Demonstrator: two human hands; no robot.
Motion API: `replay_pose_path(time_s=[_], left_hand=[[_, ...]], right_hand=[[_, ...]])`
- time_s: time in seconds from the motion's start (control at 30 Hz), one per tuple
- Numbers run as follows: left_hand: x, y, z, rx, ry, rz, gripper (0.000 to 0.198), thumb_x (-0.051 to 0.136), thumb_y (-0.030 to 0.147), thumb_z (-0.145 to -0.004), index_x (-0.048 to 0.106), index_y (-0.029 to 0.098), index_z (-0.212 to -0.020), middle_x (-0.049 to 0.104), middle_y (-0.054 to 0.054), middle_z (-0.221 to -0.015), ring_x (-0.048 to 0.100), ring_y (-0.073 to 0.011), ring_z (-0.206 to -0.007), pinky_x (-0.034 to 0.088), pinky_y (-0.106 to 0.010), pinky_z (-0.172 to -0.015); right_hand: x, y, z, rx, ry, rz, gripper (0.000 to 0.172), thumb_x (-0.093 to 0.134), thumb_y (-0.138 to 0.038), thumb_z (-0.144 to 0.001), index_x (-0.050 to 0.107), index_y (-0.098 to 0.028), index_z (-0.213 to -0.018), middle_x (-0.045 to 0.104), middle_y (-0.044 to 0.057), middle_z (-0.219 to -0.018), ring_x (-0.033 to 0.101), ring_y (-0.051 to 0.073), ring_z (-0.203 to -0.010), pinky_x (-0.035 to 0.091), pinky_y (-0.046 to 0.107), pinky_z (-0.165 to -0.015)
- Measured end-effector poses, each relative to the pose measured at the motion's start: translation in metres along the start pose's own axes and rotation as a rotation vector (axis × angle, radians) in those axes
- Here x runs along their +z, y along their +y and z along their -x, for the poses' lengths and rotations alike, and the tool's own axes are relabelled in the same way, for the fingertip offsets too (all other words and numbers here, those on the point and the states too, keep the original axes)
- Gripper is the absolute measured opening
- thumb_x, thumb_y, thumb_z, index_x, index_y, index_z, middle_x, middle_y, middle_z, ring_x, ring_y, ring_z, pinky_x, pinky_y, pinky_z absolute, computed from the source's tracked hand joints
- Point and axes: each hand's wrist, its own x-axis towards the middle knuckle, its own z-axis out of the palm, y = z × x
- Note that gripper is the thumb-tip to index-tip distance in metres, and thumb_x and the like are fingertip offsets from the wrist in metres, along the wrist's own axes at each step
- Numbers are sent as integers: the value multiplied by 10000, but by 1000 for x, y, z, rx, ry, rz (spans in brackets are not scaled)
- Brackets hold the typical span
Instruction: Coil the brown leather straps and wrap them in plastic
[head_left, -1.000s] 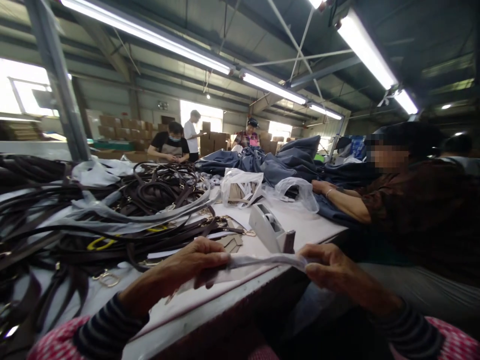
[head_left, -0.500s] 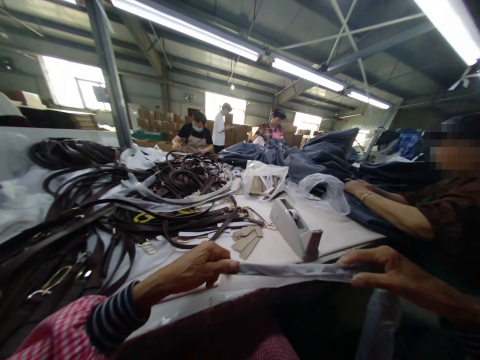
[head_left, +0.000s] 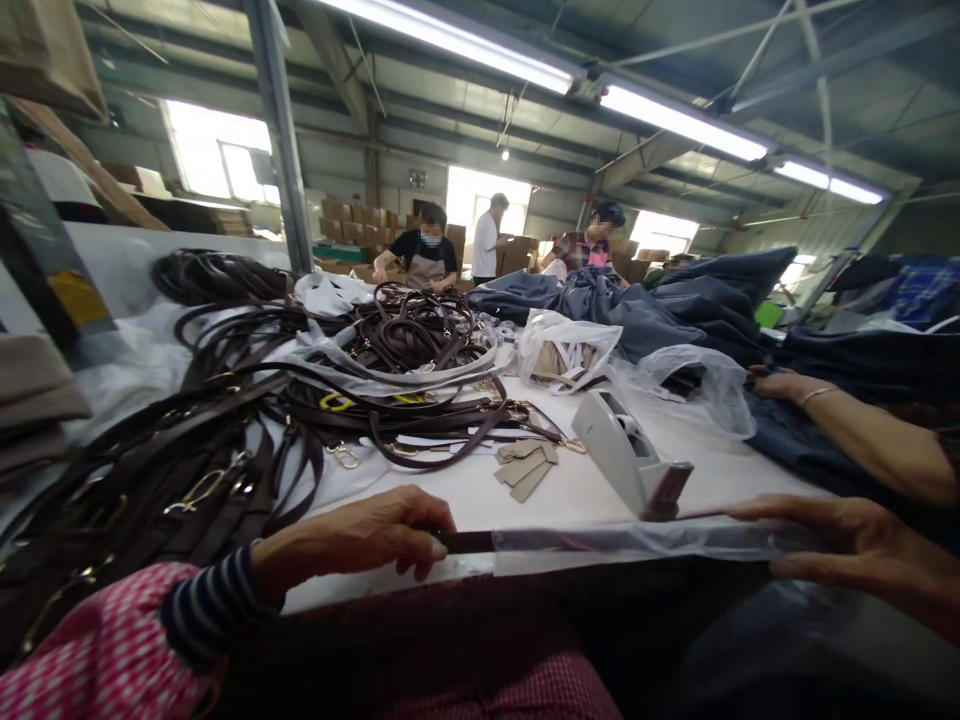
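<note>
1. Left hand (head_left: 360,540): rests on the near edge of the bench (head_left: 585,495), sleeve striped at the wrist. Its fingers (head_left: 420,528) are curled and pressed together, pinching the end of a dark strap (head_left: 469,541) against the thumb. The low, braced wrist appears to serve as an anchor for the pull.

2. Dark strap: a short length shows just past the left fingertips, lying level along the bench edge. It runs into a clear plastic sleeve (head_left: 637,538).

3. Clear plastic sleeve: stretched straight between the two hands, apparently kept taut so that it lies flat and unwrinkled.

4. Right hand (head_left: 847,545): off the bench edge, fingers long and close together over the sleeve's far end, thumb beneath. A flat pinch, as far as can be told.

5. Tape dispenser (head_left: 630,455): just beyond the sleeve, between the two sets of fingers, likely kept within reach.

6. Card pieces (head_left: 525,465): beyond the left fingertips, loose on the bench.

7. Heap of straps (head_left: 300,400): further beyond the left fingers, with metal buckles among them.

8. Plastic bags (head_left: 566,350): well beyond the dispenser.

9. Co-worker's arm (head_left: 862,430): beyond the right fingers, lying on dark cloth (head_left: 652,310).
</note>
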Motion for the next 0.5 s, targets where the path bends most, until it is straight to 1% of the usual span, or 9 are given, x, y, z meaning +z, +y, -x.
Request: replay_pose_path(time_s=[0.07,0.1,0.17,0.23,0.3,0.37,0.4,0.43,0.5], left_hand=[[4,-1,3,-44,18,-31,180,689,357,-854,721,180,-857,652,21,-647,512,-123,-570,387,-209,-555],[6,0,5,-67,-4,-9,189,698,363,-849,713,179,-811,643,22,-617,507,-120,-546,377,-206,-532],[15,5,10,-103,-80,155,209,737,374,-818,712,175,-759,656,11,-598,526,-119,-523,387,-201,-516],[26,12,14,-76,-133,402,224,788,390,-782,750,169,-803,718,-24,-660,601,-140,-556,448,-211,-542],[38,23,16,66,-135,621,262,832,408,-766,783,160,-836,762,-62,-727,675,-172,-611,510,-233,-580],[49,39,13,305,-147,779,266,835,416,-806,796,156,-849,765,-69,-700,705,-177,-591,527,-226,-557],[54,48,9,430,-136,849,248,818,406,-842,797,160,-865,757,-59,-671,710,-172,-572,532,-220,-544],[57,60,5,541,-92,923,218,797,383,-877,797,166,-893,751,-47,-658,715,-167,-563,540,-215,-539],[58,85,-7,706,102,1070,140,779,303,-909,792,169,-945,762,-32,-698,733,-154,-602,575,-211,-574]], right_hand=[[-2,-1,-7,51,-156,-55,413,906,-560,-626,864,-338,-972,787,147,-1170,729,362,-1100,561,403,-900],[-2,-2,-10,50,-156,-73,411,885,-591,-644,863,-339,-968,782,130,-1190,704,376,-1150,548,417,-951],[1,-7,-16,-20,-30,-80,439,845,-663,-661,862,-313,-925,787,113,-1168,682,393,-1176,529,430,-1009],[11,-11,-20,-121,62,-87,455,804,-682,-709,848,-270,-899,788,112,-1123,688,375,-1140,518,416,-1022],[27,-14,-20,-192,87,-108,451,761,-667,-772,832,-240,-898,785,106,-1070,693,340,-1090,513,395,-1009],[51,-16,-16,-197,34,-152,448,716,-652,-819,821,-225,-902,780,88,-1001,694,307,-1016,529,371,-946],[66,-18,-11,-174,-14,-184,448,701,-649,-828,817,-221,-889,772,71,-934,691,285,-942,543,351,-875],[83,-20,-5,-143,-68,-221,451,693,-650,-827,808,-215,-855,750,53,-859,674,259,-857,545,324,-792],[118,-25,11,-89,-149,-320,467,705,-664,-793,776,-205,-747,645,7,-668,588,192,-667,494,273,-629]])
